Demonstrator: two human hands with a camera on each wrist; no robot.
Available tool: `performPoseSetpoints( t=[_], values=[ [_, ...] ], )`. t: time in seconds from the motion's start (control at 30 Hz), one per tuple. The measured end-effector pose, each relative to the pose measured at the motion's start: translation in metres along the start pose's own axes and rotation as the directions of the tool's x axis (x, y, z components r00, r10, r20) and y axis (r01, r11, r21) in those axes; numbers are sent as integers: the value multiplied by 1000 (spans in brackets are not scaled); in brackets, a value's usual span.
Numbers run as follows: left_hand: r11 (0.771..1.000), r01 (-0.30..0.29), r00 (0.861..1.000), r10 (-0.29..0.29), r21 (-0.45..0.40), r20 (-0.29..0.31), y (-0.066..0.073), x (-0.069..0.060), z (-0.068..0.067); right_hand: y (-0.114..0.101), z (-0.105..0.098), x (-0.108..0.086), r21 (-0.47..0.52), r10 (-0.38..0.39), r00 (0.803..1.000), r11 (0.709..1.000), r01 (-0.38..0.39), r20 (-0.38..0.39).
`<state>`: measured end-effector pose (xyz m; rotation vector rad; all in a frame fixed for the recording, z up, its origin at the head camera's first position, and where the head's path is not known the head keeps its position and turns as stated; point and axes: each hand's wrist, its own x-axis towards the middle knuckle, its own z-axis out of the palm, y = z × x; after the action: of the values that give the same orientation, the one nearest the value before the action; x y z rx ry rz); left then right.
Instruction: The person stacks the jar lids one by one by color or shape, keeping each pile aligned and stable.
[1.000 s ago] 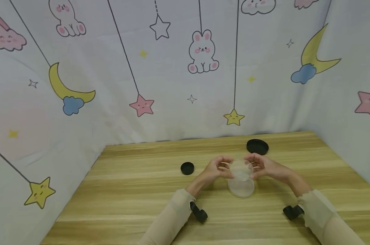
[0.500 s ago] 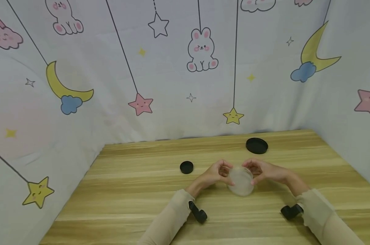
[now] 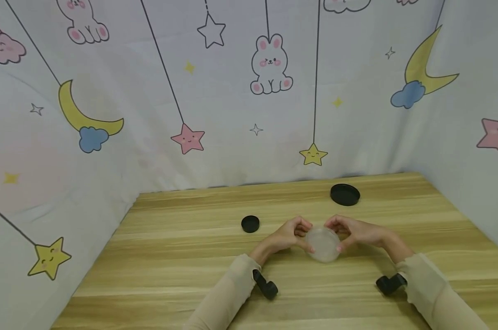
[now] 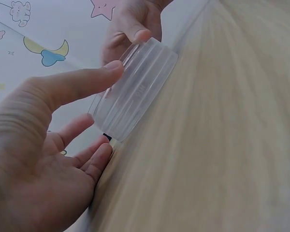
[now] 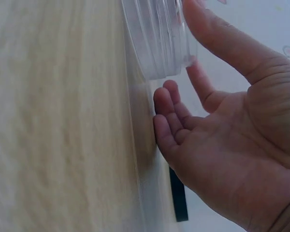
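A round translucent container (image 3: 323,244) with ridged sides stands on the wooden table between both hands. My left hand (image 3: 287,236) pinches its top rim from the left with thumb and index finger; in the left wrist view the thumb lies on the edge of the clear container (image 4: 135,92). From the right, my right hand (image 3: 358,233) pinches the same rim, the thumb in front and the index finger behind. In the right wrist view the other fingers of the right hand (image 5: 232,111) curl loosely below the container (image 5: 157,38).
A small black round lid (image 3: 250,224) lies left of the hands, and a larger black round lid (image 3: 345,195) lies behind them to the right. A patterned white curtain (image 3: 228,169) borders the back and sides of the wooden table (image 3: 170,266).
Both hands have lowered a clear round piece onto the translucent one that stood below it. The two pieces now appear as one stack, with the hands at its rim.
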<state>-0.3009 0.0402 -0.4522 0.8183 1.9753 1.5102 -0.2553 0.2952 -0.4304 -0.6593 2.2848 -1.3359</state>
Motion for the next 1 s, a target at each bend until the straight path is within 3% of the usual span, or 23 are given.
performPoseSetpoints(
  t=[0.4, 0.67, 1.0],
  values=[
    [999, 18, 1000, -19, 45, 16, 0, 0, 0, 1, 0, 0, -8, -2, 1000, 1000, 2, 12],
    [995, 64, 998, -66, 83, 23, -1, 1, -3, 1, 0, 2, -20, 34, 999, 999, -34, 20],
    [991, 49, 998, -52, 122, 20, 0, 1, -2, 0, -1, 0, -32, 68, 997, 997, -67, 26]
  ],
)
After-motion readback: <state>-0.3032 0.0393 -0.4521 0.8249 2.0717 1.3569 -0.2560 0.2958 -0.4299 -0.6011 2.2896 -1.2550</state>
